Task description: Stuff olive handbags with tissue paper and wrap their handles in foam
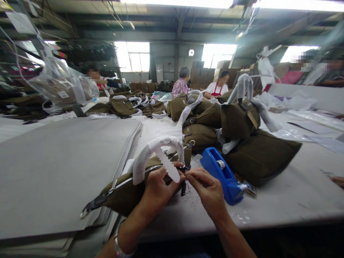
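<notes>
An olive-green handbag [126,193] lies tilted on the table, with a silver zip [129,182] along its top and a handle [150,143] wrapped in white. My left hand [158,184] rests against the bag, its fingers closed on a small black dangling bundle [184,188]. In front of those fingers hangs a white wavy-edged strip [169,166]. My right hand [208,188] meets the left at the bundle, thumb and forefinger pinched together. What lies between those right fingertips is too small to make out. Just beyond the right hand stands a blue tape dispenser [221,175].
Large grey sheets [61,168] are stacked at left. Several olive bags [260,154] with wrapped handles pile up behind the dispenser. Clear plastic sheets [309,118] lie at right. Several people work across the table, including a person in a patterned top [180,87].
</notes>
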{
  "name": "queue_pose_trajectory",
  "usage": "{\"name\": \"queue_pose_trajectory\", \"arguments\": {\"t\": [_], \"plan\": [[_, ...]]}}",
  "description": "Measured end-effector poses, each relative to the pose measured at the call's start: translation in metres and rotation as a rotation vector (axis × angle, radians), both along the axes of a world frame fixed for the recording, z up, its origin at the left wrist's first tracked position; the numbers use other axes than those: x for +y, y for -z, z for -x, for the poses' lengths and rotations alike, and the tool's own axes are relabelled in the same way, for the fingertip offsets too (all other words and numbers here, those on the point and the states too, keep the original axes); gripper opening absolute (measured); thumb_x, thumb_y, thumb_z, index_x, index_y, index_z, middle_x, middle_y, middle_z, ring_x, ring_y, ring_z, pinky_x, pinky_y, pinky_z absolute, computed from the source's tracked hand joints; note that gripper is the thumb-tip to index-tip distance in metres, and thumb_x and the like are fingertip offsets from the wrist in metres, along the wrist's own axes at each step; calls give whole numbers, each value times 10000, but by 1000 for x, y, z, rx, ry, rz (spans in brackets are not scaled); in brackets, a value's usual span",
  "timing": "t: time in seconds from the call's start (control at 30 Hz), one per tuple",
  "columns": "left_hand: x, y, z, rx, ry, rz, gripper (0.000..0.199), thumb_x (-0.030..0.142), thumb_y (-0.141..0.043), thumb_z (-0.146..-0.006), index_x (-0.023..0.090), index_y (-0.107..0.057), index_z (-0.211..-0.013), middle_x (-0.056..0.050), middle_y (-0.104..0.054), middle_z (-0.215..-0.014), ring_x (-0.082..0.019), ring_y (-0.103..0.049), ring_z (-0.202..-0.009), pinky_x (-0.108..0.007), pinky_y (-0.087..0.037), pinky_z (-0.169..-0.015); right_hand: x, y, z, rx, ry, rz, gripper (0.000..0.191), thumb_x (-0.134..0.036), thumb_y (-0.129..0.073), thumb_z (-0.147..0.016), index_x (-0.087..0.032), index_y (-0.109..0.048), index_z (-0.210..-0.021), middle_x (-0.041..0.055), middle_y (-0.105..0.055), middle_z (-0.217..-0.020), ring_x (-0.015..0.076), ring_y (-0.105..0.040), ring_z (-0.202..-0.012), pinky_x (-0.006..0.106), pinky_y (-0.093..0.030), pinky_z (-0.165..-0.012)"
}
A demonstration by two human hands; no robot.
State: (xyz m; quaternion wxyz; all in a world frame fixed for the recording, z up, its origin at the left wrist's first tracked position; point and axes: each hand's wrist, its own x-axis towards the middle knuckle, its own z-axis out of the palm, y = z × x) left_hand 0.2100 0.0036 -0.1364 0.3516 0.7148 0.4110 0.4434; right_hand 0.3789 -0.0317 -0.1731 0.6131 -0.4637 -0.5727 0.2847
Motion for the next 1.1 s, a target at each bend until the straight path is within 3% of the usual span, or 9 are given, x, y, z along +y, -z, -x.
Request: {"name": "queue_pose_trajectory", "arguments": {"t": [0.27, 0.43, 0.53, 0.63, 0.77, 0.87, 0.97, 1.1], "plan": [[0, 1, 1, -74, -40, 33, 123, 153, -707, -811, 183, -722, -930, -2, -762, -838, -157, -737, -784, -229, -591, -772, -2, -3, 9, -252, 111, -197, 95, -218, -704, -928, -259, -789, -917, 35, -724, -843, 178, -687, -783, 298, -560, -722], [4, 1, 1, 13, 7, -12, 69, 191, -722, -838, 204, -745, -902, -7, -786, -872, -187, -747, -827, -265, -587, -791, 4, 8, 2, -183, 76, -132, 109, -262, -696, -939, -278, -796, -981, 38, -751, -944, 199, -705, -889, 322, -570, -816], [-1, -2, 7, 114, 10, -154, 127, 228, -667, -913, 232, -758, -1001, -17, -798, -992, -206, -750, -939, -303, -582, -882, 8, 18, -9, -119, 146, -30, 192, -312, -632, -977, -278, -763, -1113, 51, -743, -1118, 226, -689, -1042, 380, -541, -957], [-11, -2, 21, 204, -81, -410, 186, 195, -605, -946, 231, -748, -1060, -46, -787, -1092, -218, -740, -1038, -300, -577, -938, 14, 29, -18, -122, 257, 45, 280, -375, -600, -982, -240, -732, -1188, 92, -709, -1243, 273, -646, -1165, 453, -494, -1040], [-19, 5, 37, 333, -203, -615, 158, 233, -606, -963, 186, -740, -1034, -66, -803, -1010, -213, -774, -905, -257, -599, -862, 21, 41, -15, -90, 143, 139, 371, -428, -617, -956, -200, -692, -1239, 129, -699, -1272, 291, -652, -1181, 438, -533, -978], [-21, 7, 40, 453, -206, -558, 209, 292, -575, -981, 171, -744, -1003, -76, -808, -942, -231, -777, -797, -287, -613, -776, 22, 46, -8, -13, 107, 161, 393, -452, -674, -912, -182, -651, -1196, 123, -718, -1175, 268, -689, -1086, 379, -562, -888], [-22, 0, 35, 515, -138, -378, 241, 304, -537, -984, 204, -739, -899, -45, -794, -827, -222, -749, -683, -293, -585, -656, 18, 44, -4, 17, 78, 206, 360, -494, -708, -878, -178, -638, -1035, 86, -728, -992, 246, -708, -935, 323, -561, -760], [-13, -13, 33, 479, -64, -219, 216, 299, -528, -967, 222, -719, -902, -39, -782, -835, -224, -742, -743, -288, -550, -653, 6, 37, -1, 12, 18, 268, 344, -527, -667, -905, -184, -652, -881, 42, -719, -845, 202, -695, -774, 289, -543, -710]]}}
